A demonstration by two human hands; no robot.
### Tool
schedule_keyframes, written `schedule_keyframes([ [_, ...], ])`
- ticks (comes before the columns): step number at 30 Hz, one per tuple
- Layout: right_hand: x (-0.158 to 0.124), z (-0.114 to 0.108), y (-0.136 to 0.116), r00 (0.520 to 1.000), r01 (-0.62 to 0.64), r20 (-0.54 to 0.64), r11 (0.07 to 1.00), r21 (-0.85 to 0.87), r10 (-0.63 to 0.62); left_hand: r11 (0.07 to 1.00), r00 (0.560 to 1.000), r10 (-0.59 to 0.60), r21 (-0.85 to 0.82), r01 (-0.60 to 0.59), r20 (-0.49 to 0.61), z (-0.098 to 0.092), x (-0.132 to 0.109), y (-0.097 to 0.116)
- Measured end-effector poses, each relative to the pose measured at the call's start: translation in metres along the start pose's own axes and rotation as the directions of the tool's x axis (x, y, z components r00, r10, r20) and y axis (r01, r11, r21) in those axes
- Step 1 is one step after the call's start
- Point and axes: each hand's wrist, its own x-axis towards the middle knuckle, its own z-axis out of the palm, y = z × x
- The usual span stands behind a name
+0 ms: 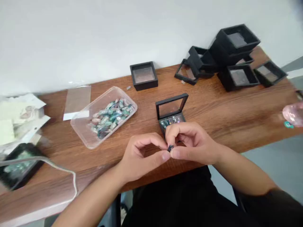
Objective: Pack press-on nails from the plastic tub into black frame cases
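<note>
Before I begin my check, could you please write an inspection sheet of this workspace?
Surface: brown wood-grain table.
Job's things: small dark piece; black case, lid raised, shiny pieces inside.
Clutter: clear tub of mixed green and pale pieces; black boxes piled at right; papers at left.
Grip: left hand and right hand both pinch the dark piece.
Cables: white cable, left side.
Surroundings: pale wall behind; co-workers: nothing seen.

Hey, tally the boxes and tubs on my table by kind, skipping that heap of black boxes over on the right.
Open-lidded black box: 1
Lone black box at the back: 1
Black box at the left edge: 1
Clear plastic tub: 1
Total: 4
</note>
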Motion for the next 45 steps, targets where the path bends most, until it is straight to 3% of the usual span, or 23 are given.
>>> schedule_keyframes([
  [8, 0.004, 0.003, -0.004, 0.998, 0.010, 0.056, 0.999, -0.039, -0.008, 0.998, 0.999, 0.034, 0.049, -0.036, 0.042, -0.002, -0.001, 0.000],
  [17, 0.002, 0.001, -0.008, 1.000, 0.025, 0.011, 0.970, -0.244, -0.023, 0.995, 0.999, 0.030, 0.098, -0.028, -0.022, -0.002, 0.000, 0.000],
  [20, 0.000, 0.000, -0.009, 0.996, 0.044, -0.059, 0.938, -0.345, -0.068, 0.996, 0.999, -0.002, 0.088, 0.005, -0.042, -0.002, 0.000, 0.000],
  [22, 0.000, -0.002, -0.009, 0.987, 0.103, -0.069, 0.895, -0.435, -0.147, 0.998, 0.999, -0.036, 0.055, 0.037, -0.036, -0.002, 0.001, 0.001],
  [26, -0.001, -0.009, -0.012, 0.953, 0.277, 0.063, 0.762, -0.585, -0.298, 0.996, 0.996, -0.085, -0.042, 0.085, -0.006, -0.002, 0.002, 0.003],
  [34, 0.001, -0.014, -0.009, 0.883, 0.367, 0.131, 0.488, -0.792, -0.450, 0.991, 0.990, -0.132, -0.024, 0.131, -0.057, -0.002, 0.005, 0.001],
  [37, 0.001, -0.014, -0.008, 0.886, 0.355, 0.119, 0.491, -0.795, -0.448, 0.992, 0.990, -0.126, -0.039, 0.123, -0.070, -0.002, 0.004, 0.001],
  [45, 0.001, -0.013, -0.008, 0.931, 0.295, 0.074, 0.620, -0.728, -0.356, 0.994, 0.990, -0.113, -0.019, 0.112, -0.084, -0.001, 0.006, 0.003],
])
